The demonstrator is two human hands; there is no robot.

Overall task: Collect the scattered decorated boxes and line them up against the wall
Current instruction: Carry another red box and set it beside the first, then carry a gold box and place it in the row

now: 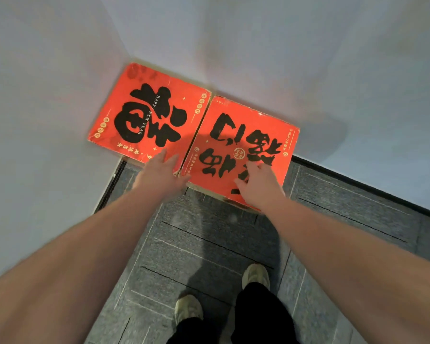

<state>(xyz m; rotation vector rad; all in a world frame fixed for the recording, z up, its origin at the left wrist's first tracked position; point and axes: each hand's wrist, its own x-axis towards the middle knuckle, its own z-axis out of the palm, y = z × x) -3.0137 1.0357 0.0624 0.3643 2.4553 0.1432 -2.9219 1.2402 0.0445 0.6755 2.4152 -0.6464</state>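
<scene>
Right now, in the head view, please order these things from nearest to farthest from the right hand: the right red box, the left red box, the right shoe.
1. The right red box: the right hand rests on its near part.
2. The left red box: beside it, in the corner, under the left hand.
3. The right shoe: on the carpet, below the arms.

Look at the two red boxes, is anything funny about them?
A little. The right box has its big black writing upside down from here, while the left box has its writing turned sideways, so they don't match. Both sit side by side, touching, against the wall. Nothing looks torn or spilled.
</scene>
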